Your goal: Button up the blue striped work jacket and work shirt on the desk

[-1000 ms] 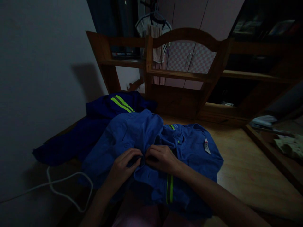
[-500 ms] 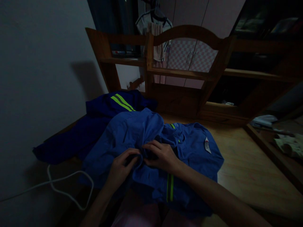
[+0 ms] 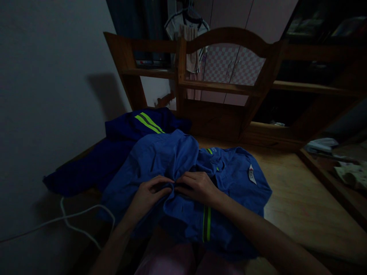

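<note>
A blue work jacket [image 3: 235, 194] with yellow-green and dark stripes and a white label inside lies spread over the wooden tabletop and hangs over its near edge. My left hand [image 3: 151, 193] pinches a fold of the cloth near the jacket's middle. Right beside it, my right hand [image 3: 197, 187] grips the same edge, its fingertips almost meeting those of the left. Whether a button or other small fastener sits between the fingers is hidden. Behind and left lies a darker blue garment [image 3: 120, 141] with a yellow-green striped band, partly under the jacket.
The wooden tabletop [image 3: 298, 198] extends to the right. A wooden shelf frame [image 3: 220, 89] stands along its back, and a wall [image 3: 57, 95] bounds the left. A white cable [image 3: 83, 210] loops at lower left. Clothes [image 3: 187, 34] hang behind the shelf.
My left hand has moved slightly up and right, its thumb flatter on the fold. My right hand's fingers have closed in on the cloth, bringing both hands' fingertips closer together.
</note>
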Demonstrator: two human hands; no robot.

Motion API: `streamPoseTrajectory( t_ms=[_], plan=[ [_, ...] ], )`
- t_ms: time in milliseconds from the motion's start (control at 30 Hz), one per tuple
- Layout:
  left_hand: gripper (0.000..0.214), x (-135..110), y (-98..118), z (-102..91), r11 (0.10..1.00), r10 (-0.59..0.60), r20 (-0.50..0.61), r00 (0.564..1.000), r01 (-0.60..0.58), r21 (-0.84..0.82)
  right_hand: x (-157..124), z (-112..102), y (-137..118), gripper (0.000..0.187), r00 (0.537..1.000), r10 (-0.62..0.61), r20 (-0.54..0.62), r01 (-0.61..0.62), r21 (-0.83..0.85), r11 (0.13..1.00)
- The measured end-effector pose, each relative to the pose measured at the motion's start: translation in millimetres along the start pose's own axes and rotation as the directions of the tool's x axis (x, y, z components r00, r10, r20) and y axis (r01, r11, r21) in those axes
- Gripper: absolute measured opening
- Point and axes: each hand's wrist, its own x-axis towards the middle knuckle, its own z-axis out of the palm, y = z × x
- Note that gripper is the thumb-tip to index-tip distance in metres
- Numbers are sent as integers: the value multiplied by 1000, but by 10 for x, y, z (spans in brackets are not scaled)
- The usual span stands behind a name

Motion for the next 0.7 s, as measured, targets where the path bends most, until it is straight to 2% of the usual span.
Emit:
streamPoseTrajectory(
  t_ms=[167,300,500,700],
  plan=[
    [22,31,-20,-41,994,-78,46,996,81,-78,4,-25,-16,24,1000,11,13,-11,-10,1000],
    [22,21,-40,-52,993,-57,41,998,61,-104,8,-49,-29,24,1000,18,21,-18,12,1000],
    [22,-2,-91,-33,991,-47,-7,999,46,-125,3,-51,-31,24,1000,5,30,-5,-3,1000],
    [18,-48,-142,10,997,0,-125,992,-10,-72,16,-64,-47,24,998,-10,55,13,-43,999]
  ],
)
